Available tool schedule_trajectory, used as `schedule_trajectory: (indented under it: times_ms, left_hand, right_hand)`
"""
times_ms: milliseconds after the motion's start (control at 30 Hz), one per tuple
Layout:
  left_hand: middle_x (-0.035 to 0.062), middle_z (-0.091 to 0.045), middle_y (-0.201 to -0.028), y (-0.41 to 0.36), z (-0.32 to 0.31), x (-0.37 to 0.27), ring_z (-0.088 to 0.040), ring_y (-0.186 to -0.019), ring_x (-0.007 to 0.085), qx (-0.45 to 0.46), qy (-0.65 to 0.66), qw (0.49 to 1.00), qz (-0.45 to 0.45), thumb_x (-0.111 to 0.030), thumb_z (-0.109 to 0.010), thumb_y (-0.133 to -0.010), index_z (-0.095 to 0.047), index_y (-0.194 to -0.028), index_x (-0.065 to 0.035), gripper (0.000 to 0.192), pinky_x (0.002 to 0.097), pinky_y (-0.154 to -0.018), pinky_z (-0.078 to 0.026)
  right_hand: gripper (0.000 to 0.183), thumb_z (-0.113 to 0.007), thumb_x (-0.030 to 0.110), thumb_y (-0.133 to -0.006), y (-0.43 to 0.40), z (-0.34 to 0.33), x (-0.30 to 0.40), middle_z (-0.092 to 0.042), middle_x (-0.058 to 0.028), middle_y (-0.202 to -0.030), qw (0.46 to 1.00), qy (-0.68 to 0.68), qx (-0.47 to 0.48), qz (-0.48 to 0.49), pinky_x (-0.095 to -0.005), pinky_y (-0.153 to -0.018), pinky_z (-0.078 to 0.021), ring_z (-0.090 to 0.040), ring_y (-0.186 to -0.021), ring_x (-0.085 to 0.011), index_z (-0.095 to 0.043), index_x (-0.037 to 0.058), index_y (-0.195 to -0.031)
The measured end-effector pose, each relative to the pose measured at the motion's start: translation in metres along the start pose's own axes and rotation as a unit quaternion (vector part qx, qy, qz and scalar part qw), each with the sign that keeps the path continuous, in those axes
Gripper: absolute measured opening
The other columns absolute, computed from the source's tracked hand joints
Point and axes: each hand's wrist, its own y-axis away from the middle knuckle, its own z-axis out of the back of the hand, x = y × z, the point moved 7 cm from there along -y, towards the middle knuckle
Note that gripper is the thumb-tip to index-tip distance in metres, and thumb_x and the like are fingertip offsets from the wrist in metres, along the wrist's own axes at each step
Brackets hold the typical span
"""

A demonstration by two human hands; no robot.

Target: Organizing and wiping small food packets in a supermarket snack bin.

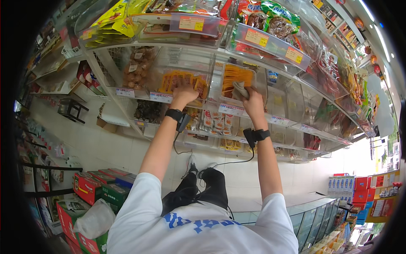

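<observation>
My left hand [185, 93] reaches into a clear plastic bin, its fingers resting on orange snack packets [171, 81]. Whether those fingers grip a packet is hard to tell. In my right hand [253, 101] is a folded greyish cloth [241, 89], held over the neighbouring clear bin [226, 98]. Thin orange packets [234, 74] fill the back of that bin, partly covered by the cloth. Price labels [231, 109] run along the shelf edge below both bins. A black band with a small device sits on each wrist.
Brown round goods in bags [136, 71] occupy the bin at left. Overhead, a shelf [203, 46] of bagged snacks juts out above my hands. Lower bins hold white-and-red packets [218, 122]. Cables hang from both wrist devices. Stacked cartons [85, 187] stand behind me at left, a glass-topped counter [304, 209] at right.
</observation>
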Motion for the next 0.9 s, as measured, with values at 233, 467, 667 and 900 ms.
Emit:
schedule_trajectory:
  times_ms: [233, 467, 667, 900]
  left_hand:
    - [0.0198, -0.064, -0.107, 0.095, 0.085, -0.047, -0.064, -0.089, 0.0395, -0.463, 0.304, 0.801, -0.227, 0.001, -0.056, -0.089, -0.065, -0.104, 0.0030, 0.018, 0.0432, -0.078, -0.053]
    - [0.0199, -0.065, -0.112, 0.088, 0.074, -0.121, -0.065, -0.099, 0.0363, -0.227, 0.338, 0.832, -0.378, -0.006, -0.063, -0.089, -0.064, -0.111, 0.0039, 0.024, 0.0385, -0.086, -0.052]
    - [0.0194, -0.068, -0.104, 0.107, 0.075, -0.147, -0.068, -0.093, 0.0313, -0.149, 0.409, 0.801, -0.412, -0.011, -0.071, -0.086, -0.064, -0.110, 0.0053, 0.030, 0.0356, -0.083, -0.053]
    - [0.0092, -0.073, -0.088, 0.189, 0.082, -0.118, -0.068, -0.078, 0.0116, -0.053, 0.527, 0.783, -0.327, -0.011, -0.069, -0.092, -0.068, -0.106, 0.0073, 0.023, 0.0273, -0.072, -0.054]
  right_hand:
    - [0.037, -0.061, -0.003, -0.074, 0.000, 0.003, -0.005, -0.063, -0.0200, -0.112, 1.000, 0.004, 0.001, -0.007, -0.0484, -0.086, -0.0494, -0.060, -0.099, -0.0431, -0.066, 0.0009, -0.110]
    - [0.046, -0.054, -0.009, -0.068, 0.005, 0.023, 0.010, -0.061, -0.0232, -0.110, 0.997, -0.046, -0.056, -0.003, -0.0464, -0.088, -0.0493, -0.056, -0.102, -0.0472, -0.062, -0.0035, -0.113]
    - [0.034, -0.060, -0.008, -0.081, 0.034, 0.066, 0.036, -0.064, -0.0141, -0.103, 0.955, -0.238, -0.173, -0.047, -0.0312, -0.084, -0.0490, -0.064, -0.092, -0.0277, -0.061, -0.0030, -0.115]
    - [0.023, -0.068, 0.017, -0.094, 0.097, 0.106, 0.077, -0.064, -0.0036, -0.099, 0.874, -0.392, -0.231, -0.170, -0.0238, -0.067, -0.0470, -0.057, -0.082, -0.0076, -0.064, -0.0016, -0.107]
